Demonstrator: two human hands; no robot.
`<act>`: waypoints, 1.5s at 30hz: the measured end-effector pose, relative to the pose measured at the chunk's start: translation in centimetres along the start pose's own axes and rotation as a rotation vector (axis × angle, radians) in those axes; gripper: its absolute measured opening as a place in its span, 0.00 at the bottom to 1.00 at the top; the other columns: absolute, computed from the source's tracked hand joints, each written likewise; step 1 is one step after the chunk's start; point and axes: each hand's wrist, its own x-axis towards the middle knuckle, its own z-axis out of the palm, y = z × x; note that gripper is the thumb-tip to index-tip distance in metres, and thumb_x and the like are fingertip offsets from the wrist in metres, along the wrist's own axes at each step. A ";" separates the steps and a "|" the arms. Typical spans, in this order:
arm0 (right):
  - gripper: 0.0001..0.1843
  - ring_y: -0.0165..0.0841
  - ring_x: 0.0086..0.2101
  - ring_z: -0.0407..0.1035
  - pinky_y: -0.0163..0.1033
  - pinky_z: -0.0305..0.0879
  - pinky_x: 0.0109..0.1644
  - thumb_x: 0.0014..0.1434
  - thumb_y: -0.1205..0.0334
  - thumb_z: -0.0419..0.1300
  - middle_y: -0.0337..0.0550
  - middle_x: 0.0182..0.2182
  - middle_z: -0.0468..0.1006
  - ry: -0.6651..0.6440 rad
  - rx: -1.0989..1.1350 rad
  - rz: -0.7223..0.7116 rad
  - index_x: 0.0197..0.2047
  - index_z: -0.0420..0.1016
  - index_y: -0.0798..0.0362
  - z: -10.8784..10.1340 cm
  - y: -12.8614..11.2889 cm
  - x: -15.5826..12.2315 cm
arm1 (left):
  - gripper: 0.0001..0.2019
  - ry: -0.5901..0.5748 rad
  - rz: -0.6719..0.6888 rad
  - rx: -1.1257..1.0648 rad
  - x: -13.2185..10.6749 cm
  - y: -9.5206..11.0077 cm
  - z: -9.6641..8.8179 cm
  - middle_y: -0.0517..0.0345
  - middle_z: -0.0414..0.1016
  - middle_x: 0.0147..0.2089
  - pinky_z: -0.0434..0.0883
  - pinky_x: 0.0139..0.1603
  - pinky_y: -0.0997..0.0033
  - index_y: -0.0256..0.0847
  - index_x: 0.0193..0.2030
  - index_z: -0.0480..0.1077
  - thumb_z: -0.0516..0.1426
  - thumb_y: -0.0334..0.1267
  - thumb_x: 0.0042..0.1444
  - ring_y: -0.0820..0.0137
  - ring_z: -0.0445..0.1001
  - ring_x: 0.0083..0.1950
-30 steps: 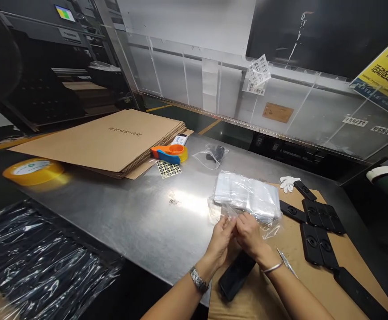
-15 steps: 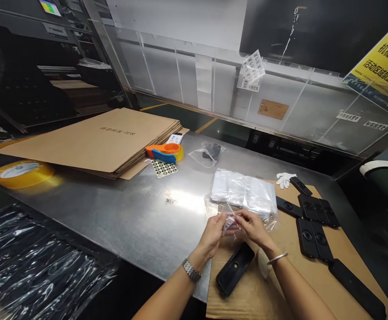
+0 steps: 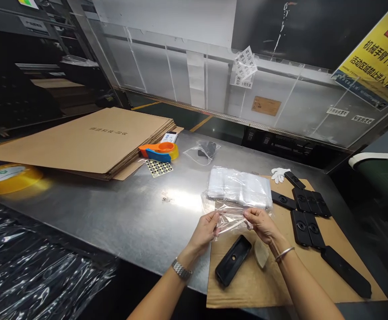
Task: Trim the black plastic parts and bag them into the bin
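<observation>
My left hand and my right hand each pinch one side of a small clear plastic bag, stretched between them above the table's near edge. Just behind it lies a stack of clear bags. Below my hands a black oblong plastic part rests on a brown cardboard sheet. A small tan piece lies next to it, under my right wrist.
Several more black parts lie on the cardboard to the right, with a white glove behind. Flattened cartons, an orange-blue tape dispenser, a sticker sheet, yellow tape roll and a small bagged item are on the steel table.
My hands have moved apart, pulling the single clear bag out flat between them. The view has tilted down a little, showing the black part fully.
</observation>
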 end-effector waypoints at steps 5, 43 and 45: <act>0.22 0.22 0.18 0.54 0.30 0.50 0.21 0.37 0.48 0.69 0.33 0.17 0.65 -0.004 0.013 -0.002 0.22 0.66 0.55 0.5 0.0 -1.1 | 0.28 -0.048 0.030 0.026 -0.7 0.0 -0.8 0.72 0.50 0.14 0.45 0.17 0.79 0.32 0.48 0.70 0.59 0.54 0.47 0.82 0.46 0.16; 0.08 0.26 0.23 0.60 0.30 0.57 0.26 0.55 0.61 0.58 0.32 0.21 0.64 -0.073 -0.717 -0.476 0.38 0.68 0.53 6.4 -1.8 -6.2 | 0.12 0.215 0.265 0.148 -6.4 -0.4 1.2 0.59 0.69 0.25 0.66 0.34 0.73 0.36 0.27 0.68 0.57 0.44 0.52 0.74 0.67 0.29; 0.05 0.27 0.26 0.61 0.32 0.57 0.30 0.56 0.62 0.57 0.34 0.23 0.65 0.009 -0.754 -0.515 0.36 0.70 0.53 6.1 -1.9 -6.1 | 0.12 0.259 0.304 0.212 -6.4 -0.7 0.9 0.61 0.67 0.25 0.65 0.33 0.74 0.36 0.27 0.67 0.57 0.44 0.52 0.75 0.66 0.28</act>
